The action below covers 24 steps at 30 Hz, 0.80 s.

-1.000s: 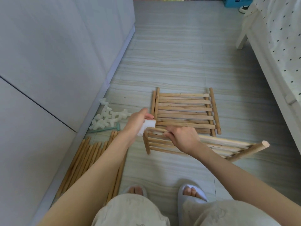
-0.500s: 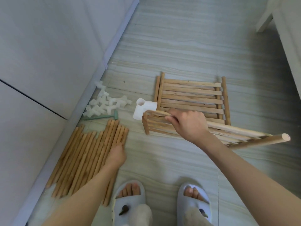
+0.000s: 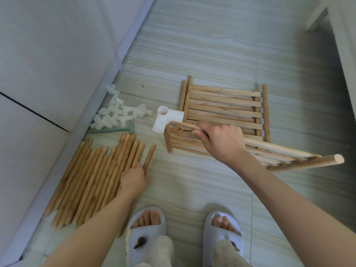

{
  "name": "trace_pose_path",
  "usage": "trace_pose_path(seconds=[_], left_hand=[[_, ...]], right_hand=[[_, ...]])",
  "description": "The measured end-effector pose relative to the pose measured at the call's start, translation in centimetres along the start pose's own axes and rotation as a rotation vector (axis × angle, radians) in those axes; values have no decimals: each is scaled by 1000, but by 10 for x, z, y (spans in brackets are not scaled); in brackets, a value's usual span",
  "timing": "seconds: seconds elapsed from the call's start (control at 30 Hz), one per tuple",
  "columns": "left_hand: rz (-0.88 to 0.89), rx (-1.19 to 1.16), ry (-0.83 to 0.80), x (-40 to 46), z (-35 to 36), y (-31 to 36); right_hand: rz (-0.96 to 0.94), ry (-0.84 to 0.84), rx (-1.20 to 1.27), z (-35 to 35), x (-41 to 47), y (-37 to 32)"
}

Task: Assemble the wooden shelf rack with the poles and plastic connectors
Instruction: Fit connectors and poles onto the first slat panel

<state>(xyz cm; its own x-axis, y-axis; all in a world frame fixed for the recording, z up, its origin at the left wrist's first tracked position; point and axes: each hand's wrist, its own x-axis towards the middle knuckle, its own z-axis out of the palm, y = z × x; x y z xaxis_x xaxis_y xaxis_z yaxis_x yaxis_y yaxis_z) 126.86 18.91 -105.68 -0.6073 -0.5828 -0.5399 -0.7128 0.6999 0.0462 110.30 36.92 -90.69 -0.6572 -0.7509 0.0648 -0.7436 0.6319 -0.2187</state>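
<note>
Head view: right hand [image 3: 221,141] curls round the top rail of a tilted slatted shelf panel [image 3: 256,151] at centre, white connector [image 3: 167,120] on its corner. Left hand [image 3: 133,178] lies on loose poles [image 3: 92,174] lower left; whether it grips one I cannot tell. Poles look light, stiff; best held mid-length. No writing is readable.

Right hand [image 3: 221,140] grips the upper round rail of a slatted wooden shelf panel [image 3: 256,154], held tilted off the pale striped floor tiles [image 3: 221,45]. White plastic elbow connector [image 3: 166,120] is seated on the panel's far-left corner. A second slatted wooden panel [image 3: 225,108] lies flat just behind. Left hand [image 3: 133,179] rests on the row of loose round wooden poles [image 3: 90,176] beside the wall, fingers at the rightmost poles; whether it grips one cannot be told. Pile of white plastic connectors [image 3: 119,114] and small green mallet [image 3: 113,130] lie beyond the poles. Two grey slippers [image 3: 223,236] at bottom.
</note>
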Motion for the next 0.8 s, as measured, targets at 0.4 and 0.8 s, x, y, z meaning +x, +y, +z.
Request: trace_pose_path(seconds=[0.4,0.8], left_hand=[[242,-1544,307,-59,-190,19],[351,-1072,368,-86,-191,112]], right_hand=[[17,-158,-24,-9,14,5],[214,-220,267,-18,8,2]])
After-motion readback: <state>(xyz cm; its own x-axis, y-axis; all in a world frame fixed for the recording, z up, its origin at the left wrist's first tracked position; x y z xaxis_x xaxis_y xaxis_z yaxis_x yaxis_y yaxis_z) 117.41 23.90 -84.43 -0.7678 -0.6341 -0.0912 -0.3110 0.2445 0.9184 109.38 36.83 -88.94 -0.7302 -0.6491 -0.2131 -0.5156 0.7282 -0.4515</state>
